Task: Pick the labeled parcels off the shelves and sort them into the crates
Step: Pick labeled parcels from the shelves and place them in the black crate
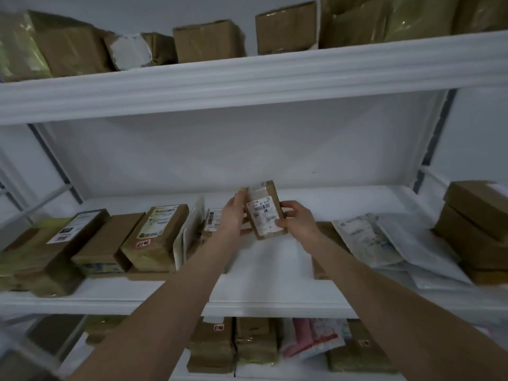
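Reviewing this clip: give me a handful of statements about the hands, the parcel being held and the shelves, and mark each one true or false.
1. Both hands hold one small brown box above the middle shelf. True: the left hand is on its left side, the right hand on its right.
2. The held box's white label faces away from the camera. False: the barcode label faces the camera.
3. The top shelf carries brown cardboard boxes. True.
4. A crate sits on the middle shelf under the hands. False: the shelf there is bare, and no crate is in view.
5. A box with a pink handwritten sticker lies left of the hands. True.
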Available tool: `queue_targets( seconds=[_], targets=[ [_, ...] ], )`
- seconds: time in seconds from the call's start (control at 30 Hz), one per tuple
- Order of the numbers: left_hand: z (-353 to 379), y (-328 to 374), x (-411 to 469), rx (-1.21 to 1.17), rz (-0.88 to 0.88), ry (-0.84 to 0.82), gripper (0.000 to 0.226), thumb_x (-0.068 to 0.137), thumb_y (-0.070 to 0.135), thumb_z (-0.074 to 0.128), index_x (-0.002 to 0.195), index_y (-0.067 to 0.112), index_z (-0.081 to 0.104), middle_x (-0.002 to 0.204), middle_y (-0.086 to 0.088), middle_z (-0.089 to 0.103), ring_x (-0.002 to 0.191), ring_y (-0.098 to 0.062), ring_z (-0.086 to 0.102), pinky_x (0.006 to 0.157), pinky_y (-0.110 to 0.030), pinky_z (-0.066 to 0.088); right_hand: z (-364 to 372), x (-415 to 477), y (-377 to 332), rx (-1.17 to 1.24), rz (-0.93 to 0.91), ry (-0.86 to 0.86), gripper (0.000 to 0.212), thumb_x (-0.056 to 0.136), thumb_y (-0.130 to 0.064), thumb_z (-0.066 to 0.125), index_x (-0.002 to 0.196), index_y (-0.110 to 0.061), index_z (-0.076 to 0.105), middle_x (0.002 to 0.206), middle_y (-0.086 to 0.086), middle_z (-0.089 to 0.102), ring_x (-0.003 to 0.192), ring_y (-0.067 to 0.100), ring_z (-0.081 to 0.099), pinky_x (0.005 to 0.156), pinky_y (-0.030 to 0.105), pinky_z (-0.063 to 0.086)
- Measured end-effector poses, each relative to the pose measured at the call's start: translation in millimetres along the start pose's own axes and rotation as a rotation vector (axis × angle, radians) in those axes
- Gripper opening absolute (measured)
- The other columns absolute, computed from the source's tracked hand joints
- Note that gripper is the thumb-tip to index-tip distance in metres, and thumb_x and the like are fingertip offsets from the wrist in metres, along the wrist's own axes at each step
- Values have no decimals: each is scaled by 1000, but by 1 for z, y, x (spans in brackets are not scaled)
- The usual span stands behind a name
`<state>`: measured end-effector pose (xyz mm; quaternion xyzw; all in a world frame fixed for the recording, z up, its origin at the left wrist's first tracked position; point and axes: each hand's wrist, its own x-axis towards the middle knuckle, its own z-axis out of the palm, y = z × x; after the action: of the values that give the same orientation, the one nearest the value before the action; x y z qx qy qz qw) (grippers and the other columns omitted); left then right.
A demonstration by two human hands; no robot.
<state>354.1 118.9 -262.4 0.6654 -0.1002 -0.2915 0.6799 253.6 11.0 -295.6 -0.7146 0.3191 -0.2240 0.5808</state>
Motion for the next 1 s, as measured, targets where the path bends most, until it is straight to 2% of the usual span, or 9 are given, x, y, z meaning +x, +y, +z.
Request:
queue_targets(
  seconds=[0.13,0.27,0.37,0.43,0.53,0.7,0.77,0.9,1.0],
  targets=[
    [28,-10,-6,40,-64,10,50,92,63,36,90,20,63,96,-5,65,97,-28,62,89,-43,48,-37,0,13,-140,-102,35,39,86,0,62,117,-24,59,77,-8,57,70,8,56,52,7,40],
    [38,-19,-10,67,-129,37,41,92,56,47,85,18,61,88,-8,65,77,-27,66,78,-42,56,-52,1,25,-187,-104,18,43,88,-4,59,124,-27,61,94,-1,65,89,14,60,67,16,46],
    [39,-26,-3,13,-135,51,22,92,35,59,85,15,55,84,-9,64,68,-26,65,62,-37,59,-54,3,31,-47,-60,3,40,93,-2,51,128,-19,61,94,4,63,78,12,58,65,14,47],
    [42,-32,3,-37,-106,24,14,91,21,62,89,11,53,88,-11,62,71,-24,62,59,-35,59,-54,2,30,93,35,-8,31,100,-14,46,128,-17,60,99,6,64,74,13,59,59,15,46],
    [53,-46,8,41,-45,-29,30,89,13,65,114,10,48,98,-14,62,80,-23,62,74,-36,56,-58,2,33,113,149,-62,37,99,-37,50,131,-21,53,116,6,65,97,20,64,71,25,48],
    [69,-71,13,176,-98,-147,43,88,6,63,128,11,48,104,-13,66,89,-25,64,78,-35,52,-64,6,54,8,140,-1,54,88,-15,68,137,-22,46,125,5,61,106,21,62,73,28,53],
    [74,-76,16,210,-109,-163,45,87,4,64,129,11,48,104,-13,67,88,-25,65,79,-36,53,-67,8,62,-22,135,34,56,88,-13,67,138,-20,45,131,3,59,111,22,59,85,35,54],
    [93,-86,21,243,-133,-169,47,88,5,64,131,10,47,115,-17,65,93,-27,65,80,-36,54,-76,7,72,-287,50,135,47,90,-26,64,134,-25,50,121,-4,60,109,19,59,90,34,52],
    [110,-94,19,260,-171,-177,32,90,8,62,121,10,56,109,-16,66,90,-26,64,80,-35,52,-83,6,80,-585,11,102,43,91,-23,57,132,-36,53,133,0,52,115,22,53,99,39,47]
  ],
)
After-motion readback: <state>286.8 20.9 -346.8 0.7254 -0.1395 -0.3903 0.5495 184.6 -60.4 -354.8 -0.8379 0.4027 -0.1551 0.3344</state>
